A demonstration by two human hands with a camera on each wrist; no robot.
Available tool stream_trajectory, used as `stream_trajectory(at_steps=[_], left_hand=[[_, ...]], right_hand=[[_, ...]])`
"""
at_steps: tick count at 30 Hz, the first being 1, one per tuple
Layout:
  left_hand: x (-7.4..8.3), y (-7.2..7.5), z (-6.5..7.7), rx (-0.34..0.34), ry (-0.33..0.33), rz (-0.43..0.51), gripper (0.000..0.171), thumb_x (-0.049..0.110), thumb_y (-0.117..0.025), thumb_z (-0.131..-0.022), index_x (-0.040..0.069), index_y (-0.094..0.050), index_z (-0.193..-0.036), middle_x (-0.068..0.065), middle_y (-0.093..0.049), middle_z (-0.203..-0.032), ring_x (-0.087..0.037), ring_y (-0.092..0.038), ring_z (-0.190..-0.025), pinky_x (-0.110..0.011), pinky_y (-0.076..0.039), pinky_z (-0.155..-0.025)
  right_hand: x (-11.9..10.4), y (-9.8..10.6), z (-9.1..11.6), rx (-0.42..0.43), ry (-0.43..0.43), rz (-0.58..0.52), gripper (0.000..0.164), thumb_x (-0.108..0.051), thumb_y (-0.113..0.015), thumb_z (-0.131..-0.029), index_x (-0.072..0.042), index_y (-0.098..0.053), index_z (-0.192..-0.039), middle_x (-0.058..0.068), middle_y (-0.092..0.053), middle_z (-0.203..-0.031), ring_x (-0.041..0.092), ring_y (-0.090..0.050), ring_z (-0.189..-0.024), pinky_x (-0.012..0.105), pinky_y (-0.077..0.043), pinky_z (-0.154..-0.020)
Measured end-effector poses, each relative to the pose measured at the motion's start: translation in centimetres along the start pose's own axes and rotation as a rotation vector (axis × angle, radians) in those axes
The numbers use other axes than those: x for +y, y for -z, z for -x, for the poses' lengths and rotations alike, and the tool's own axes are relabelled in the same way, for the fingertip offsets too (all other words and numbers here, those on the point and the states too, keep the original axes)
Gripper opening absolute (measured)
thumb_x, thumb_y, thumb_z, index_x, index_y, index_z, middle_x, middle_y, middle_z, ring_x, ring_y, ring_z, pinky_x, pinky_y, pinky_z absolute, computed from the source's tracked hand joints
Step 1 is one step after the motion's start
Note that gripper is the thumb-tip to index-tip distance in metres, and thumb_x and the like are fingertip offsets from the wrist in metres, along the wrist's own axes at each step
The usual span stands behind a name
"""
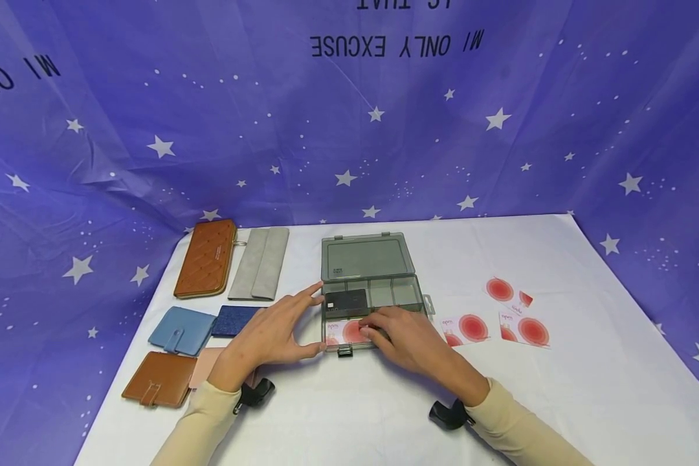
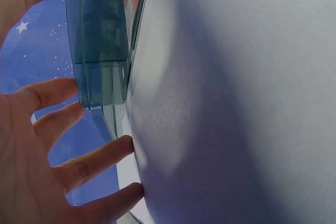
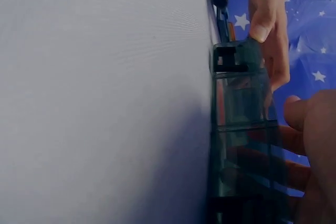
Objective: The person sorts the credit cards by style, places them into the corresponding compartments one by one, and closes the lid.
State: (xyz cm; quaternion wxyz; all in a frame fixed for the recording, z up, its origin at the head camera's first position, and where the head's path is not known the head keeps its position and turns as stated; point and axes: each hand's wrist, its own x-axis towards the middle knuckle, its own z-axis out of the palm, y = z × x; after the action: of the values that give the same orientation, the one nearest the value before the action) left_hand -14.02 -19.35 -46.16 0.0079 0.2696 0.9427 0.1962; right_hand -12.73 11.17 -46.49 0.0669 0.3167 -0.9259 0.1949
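Note:
A translucent grey-green compartment box (image 1: pixel 394 292) stands on the table with its lid (image 1: pixel 367 255) folded back. A black card (image 1: pixel 346 302) lies in a left compartment; a white card with a red circle (image 1: pixel 339 332) lies in the front compartment. My left hand (image 1: pixel 274 329) spreads its fingers along the box's left side, thumb at the front corner. In the left wrist view, the left fingers (image 2: pixel 89 166) are mostly straight. My right hand (image 1: pixel 410 338) reaches into the front compartment at the card's right end. In the right wrist view, its thumb (image 3: pixel 295 109) stands apart from its fingers.
Red-and-white cards (image 1: pixel 472 329) lie right of the box. At left are a brown quilted wallet (image 1: pixel 206 259), a grey wallet (image 1: pixel 259 264), a light blue wallet (image 1: pixel 180 329), a dark blue one (image 1: pixel 233 321), a brown one (image 1: pixel 162 377) and a partly covered pink one (image 1: pixel 205 366).

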Motion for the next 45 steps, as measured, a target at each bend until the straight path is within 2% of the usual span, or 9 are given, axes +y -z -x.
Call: stream_trajectory(at_steps=[3,8,12,16,22,29,33,41,45], left_hand=[[0.0,-0.1,0.0,-0.002,0.002,-0.004,0.109,0.068,-0.078,-0.085,0.025,-0.028,-0.172,0.013,-0.059,-0.155,-0.028,-0.061,-0.138,-0.053,-0.058,-0.093],[0.0,-0.2,-0.1,0.021,-0.012,-0.036,0.106,0.066,-0.079,-0.085,0.023,-0.033,-0.171,0.012,-0.057,-0.158,-0.023,-0.065,-0.128,-0.046,-0.059,-0.081],[0.1,-0.2,-0.1,0.038,-0.012,-0.043,0.106,0.064,-0.078,-0.086,0.023,-0.031,-0.172,0.013,-0.061,-0.154,-0.024,-0.065,-0.129,-0.046,-0.059,-0.082],[0.2,-0.3,0.0,0.040,-0.005,-0.054,0.106,0.065,-0.076,-0.088,0.024,-0.027,-0.173,0.015,-0.063,-0.151,-0.026,-0.064,-0.133,-0.048,-0.059,-0.085],[0.1,-0.4,0.0,0.049,-0.019,-0.061,0.108,0.065,-0.077,-0.088,0.023,-0.025,-0.173,0.014,-0.062,-0.152,-0.025,-0.065,-0.131,-0.047,-0.059,-0.087],[0.1,-0.5,-0.1,0.049,-0.037,-0.042,0.108,0.063,-0.077,-0.089,0.021,-0.024,-0.174,0.011,-0.061,-0.154,-0.029,-0.062,-0.136,-0.051,-0.057,-0.098],[0.0,-0.5,-0.1,0.048,-0.042,-0.040,0.107,0.065,-0.075,-0.089,0.020,-0.025,-0.173,0.011,-0.061,-0.154,-0.029,-0.061,-0.137,-0.051,-0.056,-0.100],[0.0,-0.5,-0.2,0.038,-0.030,-0.043,0.107,0.070,-0.073,-0.089,0.021,-0.026,-0.173,0.011,-0.062,-0.153,-0.028,-0.062,-0.135,-0.050,-0.057,-0.097],[-0.1,-0.5,-0.2,0.050,-0.035,-0.046,0.103,0.069,-0.074,-0.089,0.020,-0.034,-0.170,0.009,-0.053,-0.162,-0.029,-0.062,-0.135,-0.050,-0.057,-0.098]], right_hand=[[0.2,0.9,-0.1,0.010,0.000,-0.027,0.022,-0.035,-0.069,-0.106,-0.024,-0.080,-0.121,-0.006,-0.078,-0.116,0.017,-0.075,-0.108,0.043,-0.061,-0.085],[1.6,3.5,-0.4,0.087,-0.004,-0.084,0.025,-0.034,-0.071,-0.105,-0.022,-0.080,-0.125,-0.007,-0.078,-0.118,0.014,-0.075,-0.105,0.042,-0.061,-0.082],[4.3,5.8,-0.3,0.150,-0.043,-0.113,0.025,-0.030,-0.073,-0.105,-0.019,-0.079,-0.126,-0.004,-0.079,-0.116,0.016,-0.075,-0.100,0.042,-0.060,-0.080],[7.8,7.1,0.5,0.166,-0.110,-0.113,0.027,-0.025,-0.073,-0.105,-0.014,-0.077,-0.129,0.001,-0.079,-0.117,0.021,-0.076,-0.100,0.045,-0.060,-0.084],[12.6,8.3,2.9,0.136,-0.255,-0.092,0.033,-0.022,-0.072,-0.105,-0.010,-0.073,-0.136,0.009,-0.079,-0.120,0.034,-0.075,-0.104,0.056,-0.058,-0.088],[16.3,8.8,5.7,0.101,-0.370,-0.085,0.039,-0.018,-0.076,-0.101,-0.006,-0.070,-0.138,0.018,-0.076,-0.125,0.042,-0.074,-0.107,0.063,-0.055,-0.093],[17.7,9.1,7.3,0.066,-0.420,-0.053,0.044,-0.022,-0.077,-0.100,-0.003,-0.068,-0.140,0.026,-0.071,-0.131,0.049,-0.067,-0.119,0.070,-0.049,-0.100],[19.5,9.7,10.2,0.013,-0.467,-0.006,0.058,-0.022,-0.085,-0.092,0.002,-0.064,-0.141,0.031,-0.069,-0.125,0.051,-0.063,-0.113,0.072,-0.049,-0.095],[20.1,9.9,11.2,-0.002,-0.496,-0.003,0.066,-0.026,-0.088,-0.089,0.005,-0.062,-0.141,0.032,-0.068,-0.123,0.056,-0.058,-0.118,0.075,-0.044,-0.100]])
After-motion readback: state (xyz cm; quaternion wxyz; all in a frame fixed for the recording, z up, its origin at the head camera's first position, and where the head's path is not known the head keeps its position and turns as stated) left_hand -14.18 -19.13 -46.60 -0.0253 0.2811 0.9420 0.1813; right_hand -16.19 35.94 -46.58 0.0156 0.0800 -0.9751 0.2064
